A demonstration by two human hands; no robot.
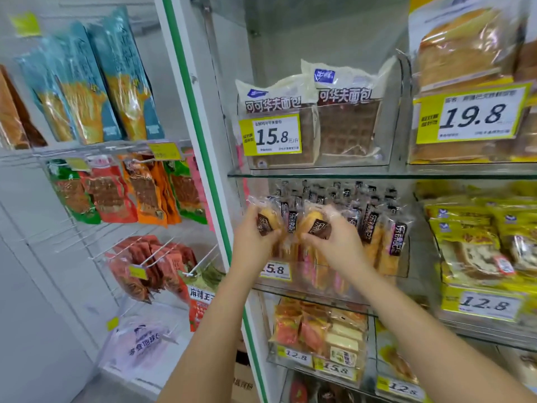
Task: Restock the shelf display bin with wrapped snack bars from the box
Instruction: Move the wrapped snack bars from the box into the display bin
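**Q:** Where do the two bars lie?
**A:** One wrapped snack bar (266, 221) sits in the left hand (254, 231). The fingers (250, 214) curl round the wrapper's far side, and the thumb presses the dark label on the near side. A second snack bar (316, 223) is gripped the same way by the right hand (337, 242), thumb on the label, fingers over the upper edge. Motion blur softens those fingertips.

**Q:** How do the bars stand to each other?
**A:** Side by side and close together, both tilted, golden ends uppermost. Whether the wrappers touch cannot be told.

**Q:** And the display bin?
**A:** The display bin (404, 267), clear-walled, stands just beyond the fingers and extends to the right of the right hand. Stocked bars (377, 237) of the same kind stand upright in it in rows. Both held bars are in front of its left part, level with the tops of that row.

**Q:** What lies farther out?
**A:** Below the wrists, a price label (274, 270) reading 15.8 is on the bin's front. Above the fingers, a glass shelf (319, 172) carries waffle bread packs (345, 123). Right of the right hand are yellow packs (479, 242). Left of the left hand stands a green-edged post (212, 181), and beyond it are hanging pouches (116, 196). A brown carton (242, 379) shows low beside the left arm; its contents cannot be seen.
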